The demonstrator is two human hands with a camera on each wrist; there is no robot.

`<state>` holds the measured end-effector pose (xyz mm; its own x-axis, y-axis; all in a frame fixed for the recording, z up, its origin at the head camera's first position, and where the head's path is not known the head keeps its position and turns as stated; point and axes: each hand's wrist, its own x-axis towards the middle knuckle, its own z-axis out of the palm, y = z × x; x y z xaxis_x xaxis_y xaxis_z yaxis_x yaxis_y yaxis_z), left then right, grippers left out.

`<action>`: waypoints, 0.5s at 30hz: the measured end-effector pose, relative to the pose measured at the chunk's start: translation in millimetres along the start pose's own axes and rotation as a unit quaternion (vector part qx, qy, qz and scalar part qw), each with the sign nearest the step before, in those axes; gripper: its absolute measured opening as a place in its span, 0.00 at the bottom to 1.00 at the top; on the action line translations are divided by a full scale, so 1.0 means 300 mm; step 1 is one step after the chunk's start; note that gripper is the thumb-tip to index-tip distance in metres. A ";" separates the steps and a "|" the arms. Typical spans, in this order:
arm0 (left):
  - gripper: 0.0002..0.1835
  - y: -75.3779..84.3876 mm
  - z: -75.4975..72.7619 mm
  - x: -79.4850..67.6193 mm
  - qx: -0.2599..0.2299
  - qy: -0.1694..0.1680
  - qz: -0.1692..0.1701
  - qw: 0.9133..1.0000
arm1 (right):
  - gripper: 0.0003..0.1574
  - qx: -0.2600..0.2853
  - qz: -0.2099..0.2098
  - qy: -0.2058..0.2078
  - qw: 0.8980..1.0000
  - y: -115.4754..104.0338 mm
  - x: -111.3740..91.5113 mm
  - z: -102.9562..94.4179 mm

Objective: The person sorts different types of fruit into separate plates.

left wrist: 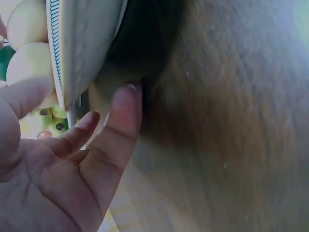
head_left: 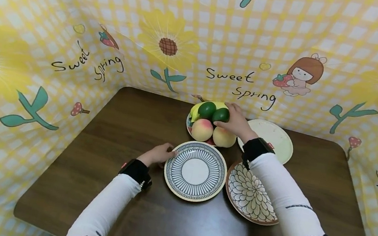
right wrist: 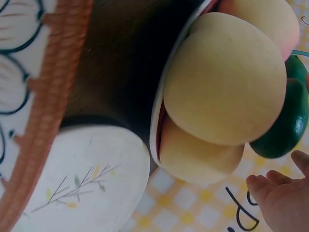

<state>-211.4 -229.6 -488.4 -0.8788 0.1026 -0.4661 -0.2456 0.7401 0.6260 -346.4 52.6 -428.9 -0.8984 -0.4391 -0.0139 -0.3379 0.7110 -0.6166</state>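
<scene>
My left hand [head_left: 159, 155] is at the left rim of a plate with a blue-black striped ring pattern [head_left: 196, 171], thumb over the top and fingers beneath the edge. Behind it a plate [head_left: 188, 125] bears a pile of fruit: yellow bananas [head_left: 195, 113], a pink-tinged peach [head_left: 202, 130], a paler peach [head_left: 224, 137] and two dark green oval fruits. With thumb and fingers on either side, my right hand [head_left: 236, 121] pinches the right-hand green fruit [head_left: 221, 115]. In the right wrist view its fingertips lie right at the green fruit's [right wrist: 285, 121] edge.
A brown-rimmed petal-patterned plate [head_left: 251, 191] lies at front right, partly under my right forearm. Behind it is a pale plate [head_left: 273, 140] with a twig design. The brown table [head_left: 119, 124] meets a yellow checked cloth [head_left: 166, 74] at the back and sides.
</scene>
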 end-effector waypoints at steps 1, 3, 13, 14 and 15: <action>0.28 0.003 0.005 0.001 -0.007 -0.005 0.003 1.000 | 0.59 0.000 0.002 0.001 1.000 -0.003 0.006 0.004; 0.26 0.007 0.013 0.004 -0.015 -0.012 0.005 1.000 | 0.59 -0.002 0.003 0.001 1.000 -0.008 0.018 0.013; 0.23 0.010 0.047 0.008 -0.023 -0.026 -0.005 0.999 | 0.53 -0.023 0.000 0.024 0.999 -0.023 0.025 0.055; 0.23 0.008 0.051 0.007 -0.024 -0.025 -0.004 0.999 | 0.52 -0.025 -0.001 0.026 0.999 -0.022 0.023 0.059; 0.22 0.006 0.054 0.007 -0.024 -0.023 -0.002 0.999 | 0.52 -0.025 0.000 0.028 0.999 -0.021 0.022 0.063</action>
<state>-206.9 -217.4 -498.4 -0.8585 0.1312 -0.4958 -0.2693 0.7074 0.6535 -344.9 34.8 -439.9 -0.9119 -0.4093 0.0309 -0.3509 0.7384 -0.5759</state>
